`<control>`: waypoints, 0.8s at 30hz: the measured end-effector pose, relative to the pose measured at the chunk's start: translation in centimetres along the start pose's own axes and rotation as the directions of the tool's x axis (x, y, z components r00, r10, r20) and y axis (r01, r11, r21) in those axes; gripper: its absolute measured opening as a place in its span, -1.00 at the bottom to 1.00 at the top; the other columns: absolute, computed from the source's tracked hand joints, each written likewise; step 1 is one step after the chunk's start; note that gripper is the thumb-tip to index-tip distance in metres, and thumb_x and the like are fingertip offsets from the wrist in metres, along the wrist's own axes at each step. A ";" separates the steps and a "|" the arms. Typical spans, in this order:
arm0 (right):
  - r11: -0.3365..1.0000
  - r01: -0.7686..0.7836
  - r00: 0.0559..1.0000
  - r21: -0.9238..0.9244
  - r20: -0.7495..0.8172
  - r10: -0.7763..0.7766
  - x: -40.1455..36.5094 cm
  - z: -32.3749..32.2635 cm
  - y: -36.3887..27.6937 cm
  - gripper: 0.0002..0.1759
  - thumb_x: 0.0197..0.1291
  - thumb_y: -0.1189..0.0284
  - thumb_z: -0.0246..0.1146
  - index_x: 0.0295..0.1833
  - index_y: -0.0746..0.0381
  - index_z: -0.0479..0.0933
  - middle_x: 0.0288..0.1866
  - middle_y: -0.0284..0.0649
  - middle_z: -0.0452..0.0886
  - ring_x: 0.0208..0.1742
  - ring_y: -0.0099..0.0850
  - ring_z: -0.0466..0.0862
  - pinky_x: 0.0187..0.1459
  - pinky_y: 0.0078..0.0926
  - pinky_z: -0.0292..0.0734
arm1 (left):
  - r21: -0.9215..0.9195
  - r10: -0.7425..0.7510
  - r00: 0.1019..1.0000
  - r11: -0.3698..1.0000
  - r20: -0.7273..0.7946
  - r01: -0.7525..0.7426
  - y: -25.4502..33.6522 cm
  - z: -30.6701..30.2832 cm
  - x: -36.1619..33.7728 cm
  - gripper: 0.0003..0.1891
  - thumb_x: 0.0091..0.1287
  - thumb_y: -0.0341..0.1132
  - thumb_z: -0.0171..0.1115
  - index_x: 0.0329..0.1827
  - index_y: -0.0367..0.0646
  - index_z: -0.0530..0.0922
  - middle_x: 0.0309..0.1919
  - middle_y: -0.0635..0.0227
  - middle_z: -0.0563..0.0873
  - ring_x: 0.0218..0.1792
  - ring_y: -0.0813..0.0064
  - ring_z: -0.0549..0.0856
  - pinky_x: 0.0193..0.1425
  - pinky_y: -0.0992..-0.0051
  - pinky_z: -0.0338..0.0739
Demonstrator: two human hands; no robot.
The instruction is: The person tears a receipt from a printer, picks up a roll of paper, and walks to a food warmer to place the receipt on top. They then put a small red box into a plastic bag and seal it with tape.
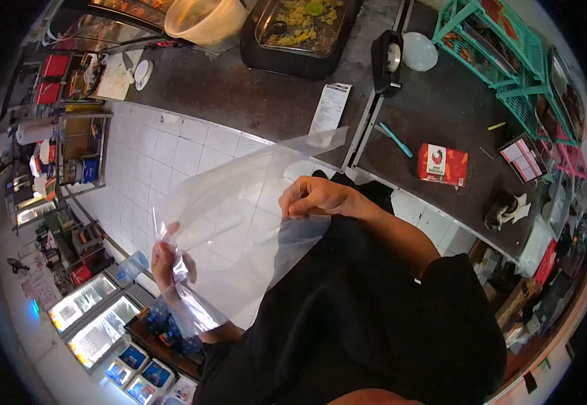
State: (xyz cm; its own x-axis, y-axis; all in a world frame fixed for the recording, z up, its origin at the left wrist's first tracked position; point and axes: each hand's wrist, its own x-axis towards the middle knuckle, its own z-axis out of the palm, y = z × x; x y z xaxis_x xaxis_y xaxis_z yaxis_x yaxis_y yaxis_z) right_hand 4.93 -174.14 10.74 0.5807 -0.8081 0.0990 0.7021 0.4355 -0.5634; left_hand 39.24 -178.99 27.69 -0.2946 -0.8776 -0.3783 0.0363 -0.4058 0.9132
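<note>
A large clear plastic bag spreads between my two hands, above the white tiled floor. My left hand is curled, with the shiny film over its fingers and wrist. Closed in a pinch, my right hand grips the film near its right side, in front of my black shirt. One pointed end of the plastic reaches up to the counter edge and overlaps a printed receipt in this view.
On the dark counter stand a food tray, a whitish tub and a tape dispenser. Farther right lie a blue pen, a red box and a phone-like device, near green baskets. Water bottles stand lower left.
</note>
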 end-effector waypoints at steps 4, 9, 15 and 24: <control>0.967 -0.101 0.984 -0.235 -0.169 0.061 1.9 2.8 -2.0 -0.77 0.26 0.35 0.42 -0.23 0.33 0.69 -0.42 -0.36 0.63 -0.46 -0.65 0.44 -0.42 -0.61 0.33 | 0.977 0.264 0.958 0.206 -0.108 0.053 -1.6 -4.6 5.4 -0.60 0.51 -0.20 0.17 0.27 -0.27 0.56 -0.27 0.28 0.72 -0.13 0.36 0.70 -0.01 0.45 0.53; 0.637 -0.208 0.963 -0.743 -0.268 0.002 5.7 4.3 -0.9 -0.68 0.25 0.34 0.42 -0.42 0.33 0.55 -0.56 -0.36 0.46 -0.51 -0.61 0.40 -0.41 -0.53 0.30 | 0.444 -0.038 0.990 0.896 0.139 -0.028 -2.3 -0.6 6.0 -0.74 0.50 -0.26 0.18 -0.12 -0.35 0.62 -0.30 0.30 0.69 -0.14 0.48 0.68 -0.02 0.46 0.56; 0.272 -0.183 0.940 -0.945 -0.249 -0.233 7.1 7.4 -0.1 -0.77 -0.09 0.34 0.44 -0.39 0.27 0.62 -0.46 -0.02 0.65 -0.36 -0.06 0.69 -0.31 -0.12 0.54 | 0.466 -0.224 0.935 0.882 0.276 0.074 -4.9 7.4 7.3 -0.80 0.41 -0.33 0.28 -0.26 -0.35 0.62 -0.41 0.36 0.70 -0.36 0.55 0.68 -0.21 0.51 0.56; -0.060 -0.575 0.735 -0.816 -0.483 -0.477 -0.2 3.8 -4.4 -0.88 0.02 0.43 0.24 -0.40 0.21 0.66 -0.43 0.04 0.66 -0.34 0.05 0.70 -0.21 0.05 0.58 | 0.829 0.062 0.998 0.557 0.027 -0.057 -5.0 3.3 9.4 -0.62 0.43 -0.43 0.24 -0.55 -0.22 0.29 -0.73 0.43 0.40 -0.70 0.68 0.44 -0.63 0.55 0.36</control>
State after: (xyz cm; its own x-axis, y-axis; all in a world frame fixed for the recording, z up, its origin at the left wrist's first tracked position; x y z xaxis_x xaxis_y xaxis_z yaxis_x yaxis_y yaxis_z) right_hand 3.23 -174.42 16.31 -0.1068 -0.9928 -0.0547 -0.7126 0.1147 -0.6921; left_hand 33.18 -184.35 20.02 -0.3174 -0.8939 -0.3165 -0.7542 0.0357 0.6557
